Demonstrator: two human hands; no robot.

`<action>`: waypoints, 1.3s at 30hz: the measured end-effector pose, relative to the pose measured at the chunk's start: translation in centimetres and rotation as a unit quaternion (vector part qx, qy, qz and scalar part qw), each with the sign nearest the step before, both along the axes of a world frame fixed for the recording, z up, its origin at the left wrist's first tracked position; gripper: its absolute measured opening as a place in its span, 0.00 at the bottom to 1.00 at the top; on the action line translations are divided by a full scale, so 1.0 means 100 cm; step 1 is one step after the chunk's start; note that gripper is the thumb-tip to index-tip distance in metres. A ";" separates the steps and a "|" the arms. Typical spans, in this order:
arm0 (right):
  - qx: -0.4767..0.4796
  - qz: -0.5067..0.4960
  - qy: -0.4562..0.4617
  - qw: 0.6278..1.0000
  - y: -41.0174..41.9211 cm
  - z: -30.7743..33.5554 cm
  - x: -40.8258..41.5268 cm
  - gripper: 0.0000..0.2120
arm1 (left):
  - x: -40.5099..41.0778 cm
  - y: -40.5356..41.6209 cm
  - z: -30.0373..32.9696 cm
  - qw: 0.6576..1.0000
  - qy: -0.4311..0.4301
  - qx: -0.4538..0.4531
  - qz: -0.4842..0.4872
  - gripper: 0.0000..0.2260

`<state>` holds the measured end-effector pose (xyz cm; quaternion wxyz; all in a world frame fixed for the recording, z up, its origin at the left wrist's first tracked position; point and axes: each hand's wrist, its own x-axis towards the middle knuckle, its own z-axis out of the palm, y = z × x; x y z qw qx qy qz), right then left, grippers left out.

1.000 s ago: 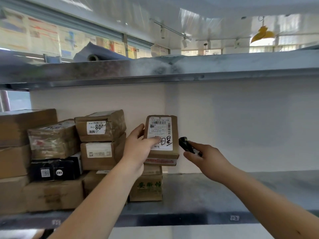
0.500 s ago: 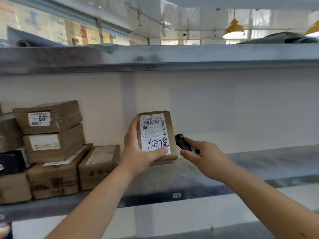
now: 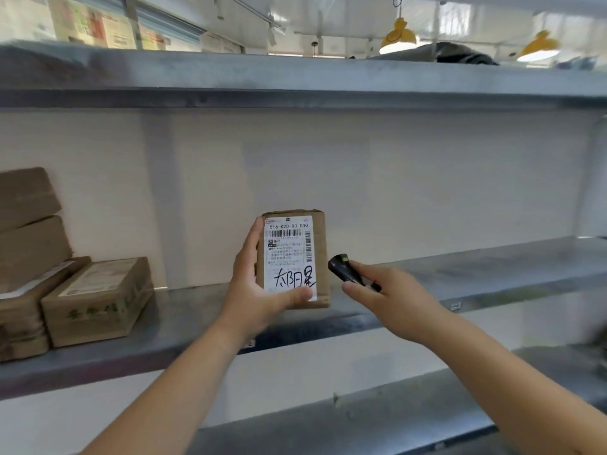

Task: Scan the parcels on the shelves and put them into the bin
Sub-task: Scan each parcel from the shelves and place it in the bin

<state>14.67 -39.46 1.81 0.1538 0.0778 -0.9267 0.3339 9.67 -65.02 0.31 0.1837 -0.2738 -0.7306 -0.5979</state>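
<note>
left hand gripping parcel upright above shelf, label toward camera | right hand pinching scanner just beside parcel | boxes stacked at left

A brown cardboard parcel bears a white label with black barcodes and handwriting. The scanner is black; the shelf grey; lamps yellow.
</note>
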 end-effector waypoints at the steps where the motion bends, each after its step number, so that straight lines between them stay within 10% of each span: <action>1: -0.006 -0.002 0.003 1.000 0.005 -0.001 0.003 0.26 | -0.002 0.006 -0.003 1.000 0.005 -0.003 -0.002 0.59; 22: 0.052 -0.030 -0.108 0.992 0.009 -0.006 0.043 0.17 | -0.094 0.028 -0.002 0.964 0.132 -0.217 0.073 0.63; 39: 0.052 -0.108 -0.105 0.987 -0.001 -0.023 0.055 0.21 | -0.096 0.034 -0.002 0.976 0.133 -0.169 -0.021 0.59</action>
